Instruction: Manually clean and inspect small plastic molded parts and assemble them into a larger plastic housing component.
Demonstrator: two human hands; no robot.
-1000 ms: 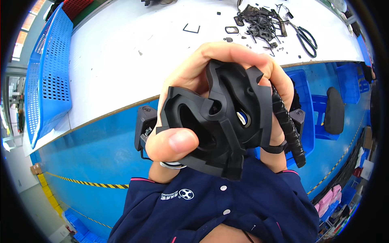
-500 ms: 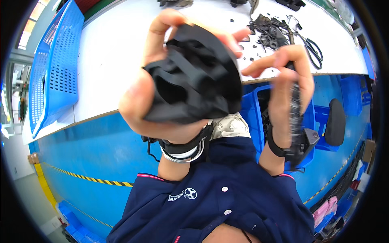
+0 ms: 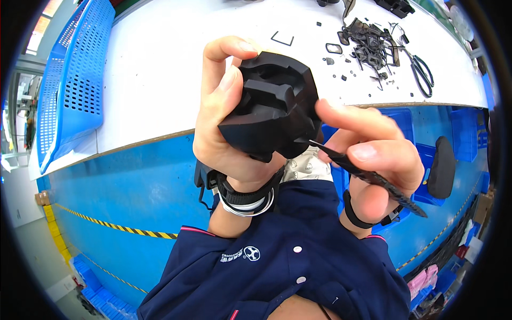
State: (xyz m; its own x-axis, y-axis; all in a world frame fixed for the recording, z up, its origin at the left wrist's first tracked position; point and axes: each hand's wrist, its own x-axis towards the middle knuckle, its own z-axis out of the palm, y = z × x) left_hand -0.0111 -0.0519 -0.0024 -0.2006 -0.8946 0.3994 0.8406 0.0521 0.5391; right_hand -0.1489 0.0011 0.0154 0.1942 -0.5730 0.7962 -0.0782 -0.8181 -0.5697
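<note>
A black moulded plastic part with a deep recess and ribs is gripped by my left hand, fingers and thumb round its left side and underneath. My right hand is closed on a slim black craft knife, its dark handle slanting down to the right. The knife's pointed tip meets the lower right edge of the part, and my right index finger rests against the part's right side. Both hands are above the floor, just in front of the table edge.
On the white table, a heap of black scraps lies beside black-handled scissors. A blue perforated basket stands at the left. Below the table's right side are blue bins and a dark-topped stool.
The black part has turned and dropped slightly toward me. My right hand has moved in from the right, swinging the craft knife from upright to slanted, its tip now at the part.
</note>
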